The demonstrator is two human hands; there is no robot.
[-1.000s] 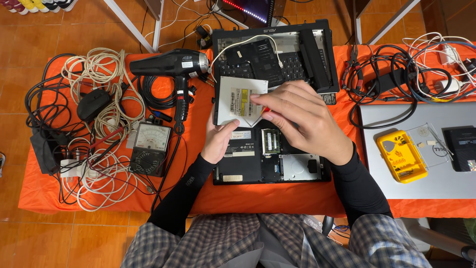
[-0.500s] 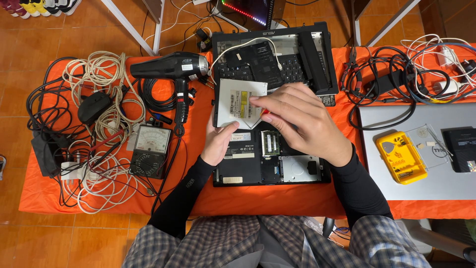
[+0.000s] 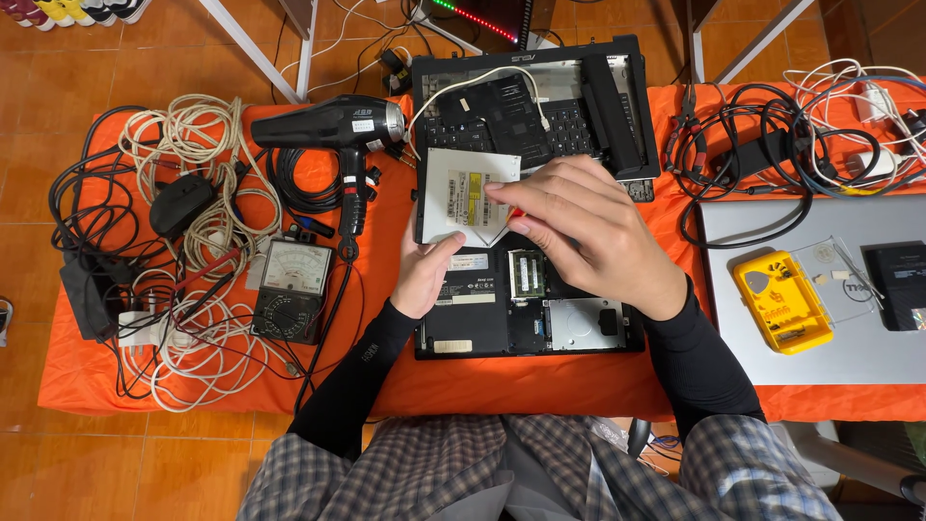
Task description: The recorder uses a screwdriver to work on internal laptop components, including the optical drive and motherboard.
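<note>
Left hand [image 3: 429, 275] gripped drive [image 3: 463, 193] edge | right hand [image 3: 588, 232] pinched red-tipped tool [image 3: 514, 214] on drive | advice: brace drive flat over laptop [image 3: 526, 309], press straight

A floor of glossy reddish-orange square tiles [image 3: 125, 58] runs under everything, catching soft, even light with a faint sheen. On it stands a table draped in a bright orange cloth [image 3: 222, 386] that hangs over the near edge. Beyond the table, slanted white metal frame legs [image 3: 253, 43] rise from the tiles, and a pair of yellow-and-white sneakers [image 3: 43, 10] sits in the far corner.
</note>
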